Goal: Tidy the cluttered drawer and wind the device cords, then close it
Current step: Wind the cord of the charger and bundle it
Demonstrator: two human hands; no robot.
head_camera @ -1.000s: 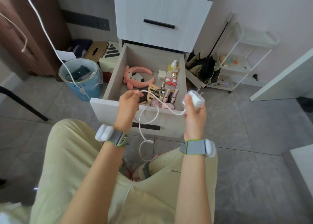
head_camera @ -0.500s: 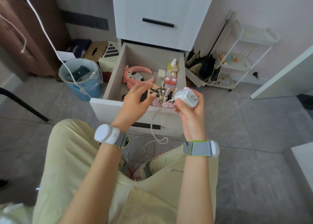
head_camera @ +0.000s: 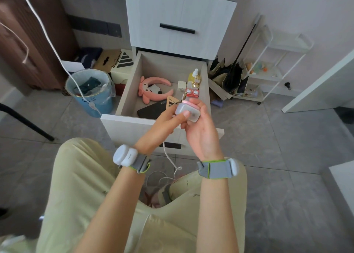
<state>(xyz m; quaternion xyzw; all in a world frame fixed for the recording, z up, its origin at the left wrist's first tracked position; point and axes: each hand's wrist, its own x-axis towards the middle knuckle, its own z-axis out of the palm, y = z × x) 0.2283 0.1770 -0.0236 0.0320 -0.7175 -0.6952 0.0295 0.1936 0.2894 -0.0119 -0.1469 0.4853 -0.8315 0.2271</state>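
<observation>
The lower drawer [head_camera: 122, 127] stands pulled open in front of me. Above its front edge my right hand [head_camera: 201, 132] holds a small white device [head_camera: 188, 112]. My left hand [head_camera: 162, 124] meets it there, thumb pressed against the device's side. Its white cord [head_camera: 168, 157] hangs down from under my left hand and loops loosely between my knees. Inside the drawer lie a pink headband [head_camera: 153, 91], a black flat case [head_camera: 151, 110], a white plug [head_camera: 182, 85], a yellow bottle [head_camera: 195, 78] and a red and white box [head_camera: 191, 94].
A blue bin [head_camera: 90, 93] with a plastic liner stands left of the drawer. A white cable [head_camera: 47, 40] runs down across it. A folded black umbrella [head_camera: 229, 78] and a white wire rack [head_camera: 268, 74] stand to the right. The upper drawer [head_camera: 178, 21] is closed.
My left hand let go of the stretched cord and came over to the device in my right hand. The cord dropped slack below the drawer front. Both hands shifted slightly left.
</observation>
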